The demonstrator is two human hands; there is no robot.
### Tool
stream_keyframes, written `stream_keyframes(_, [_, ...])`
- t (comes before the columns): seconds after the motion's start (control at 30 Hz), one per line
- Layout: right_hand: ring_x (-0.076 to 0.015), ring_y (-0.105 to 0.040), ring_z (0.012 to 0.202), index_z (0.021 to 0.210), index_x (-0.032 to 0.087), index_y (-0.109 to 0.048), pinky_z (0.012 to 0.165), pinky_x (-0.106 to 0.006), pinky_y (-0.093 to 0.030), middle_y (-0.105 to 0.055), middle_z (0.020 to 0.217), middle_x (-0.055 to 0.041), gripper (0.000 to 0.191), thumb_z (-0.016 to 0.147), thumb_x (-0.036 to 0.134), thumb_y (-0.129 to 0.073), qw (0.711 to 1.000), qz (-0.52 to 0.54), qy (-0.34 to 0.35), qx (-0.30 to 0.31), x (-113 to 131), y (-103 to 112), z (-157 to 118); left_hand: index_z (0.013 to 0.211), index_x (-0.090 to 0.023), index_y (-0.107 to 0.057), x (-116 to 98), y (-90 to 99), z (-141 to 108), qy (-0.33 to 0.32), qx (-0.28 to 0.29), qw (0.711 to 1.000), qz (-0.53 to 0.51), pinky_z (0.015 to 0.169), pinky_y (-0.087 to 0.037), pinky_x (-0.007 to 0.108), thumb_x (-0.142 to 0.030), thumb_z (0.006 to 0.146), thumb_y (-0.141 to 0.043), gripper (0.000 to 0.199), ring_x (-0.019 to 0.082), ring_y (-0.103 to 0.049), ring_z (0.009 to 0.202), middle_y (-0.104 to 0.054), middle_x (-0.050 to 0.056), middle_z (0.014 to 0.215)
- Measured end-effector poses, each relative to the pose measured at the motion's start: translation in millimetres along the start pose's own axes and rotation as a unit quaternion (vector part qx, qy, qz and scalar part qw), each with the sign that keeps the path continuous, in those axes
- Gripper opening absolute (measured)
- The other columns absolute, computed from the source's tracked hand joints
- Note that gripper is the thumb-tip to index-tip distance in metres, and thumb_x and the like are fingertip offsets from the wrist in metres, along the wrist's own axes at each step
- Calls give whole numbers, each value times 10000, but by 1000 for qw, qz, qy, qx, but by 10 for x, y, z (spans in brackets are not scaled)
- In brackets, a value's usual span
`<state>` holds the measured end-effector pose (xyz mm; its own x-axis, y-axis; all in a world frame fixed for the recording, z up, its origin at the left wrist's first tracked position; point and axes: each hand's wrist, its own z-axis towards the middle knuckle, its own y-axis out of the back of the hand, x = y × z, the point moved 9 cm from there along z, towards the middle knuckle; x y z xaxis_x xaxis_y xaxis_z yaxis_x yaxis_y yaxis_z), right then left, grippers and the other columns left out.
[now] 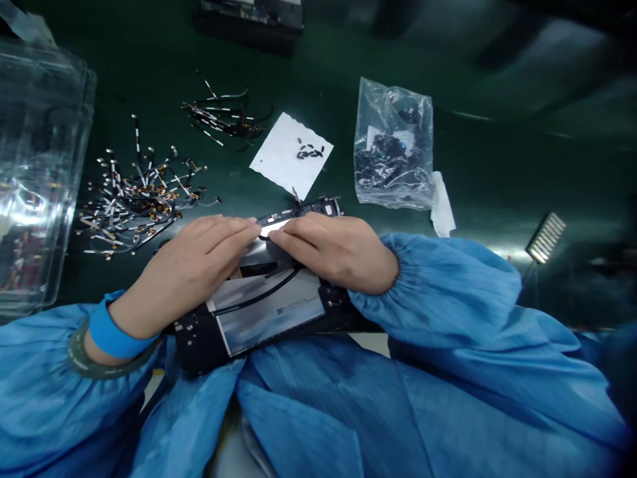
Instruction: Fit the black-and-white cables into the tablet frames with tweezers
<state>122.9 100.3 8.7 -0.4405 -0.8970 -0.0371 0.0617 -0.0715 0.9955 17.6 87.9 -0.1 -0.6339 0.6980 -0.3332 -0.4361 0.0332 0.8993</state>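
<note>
An opened electronic device with a black frame lies tilted close to my body. A silvery white panel with a small printed code fills its middle, and a thin black cable curves across it. My left hand rests along the device's far left side, fingers pressed together, fingertips at the far edge strip with its small parts. Beside it, my right hand is closed, thumb and fingers pinched low over the same edge. What the right fingertips hold is hidden. A thin dark piece sticks up beyond them.
Flex cables lie in a large pile at left and a smaller one farther back. White paper carries small black pieces. A clear bag of black parts lies right; clear trays stand far left.
</note>
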Motion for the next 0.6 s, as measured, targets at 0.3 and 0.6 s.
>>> stream_keyframes(0.3, [-134, -539, 764, 1197, 168, -619, 591, -295, -304, -697, 1022, -44, 387, 1033, 158, -269, 998, -44, 8, -34, -49, -21, -120, 1289, -143, -577, -71, -16, 28, -12, 21, 999, 44, 1077, -424, 508, -198, 944, -515, 355, 299, -595, 1189, -648, 146, 1256])
stream_keyframes(0.6, [-124, -553, 759, 1198, 191, -626, 580, -298, -299, -704, 1020, -41, 394, 1039, 176, -266, 998, -28, -10, -46, -93, -40, -106, 1281, -121, -563, -86, -19, 23, -22, 26, 998, 52, 1092, -414, 507, -157, 932, -513, 354, 292, -595, 1188, -651, 152, 1236])
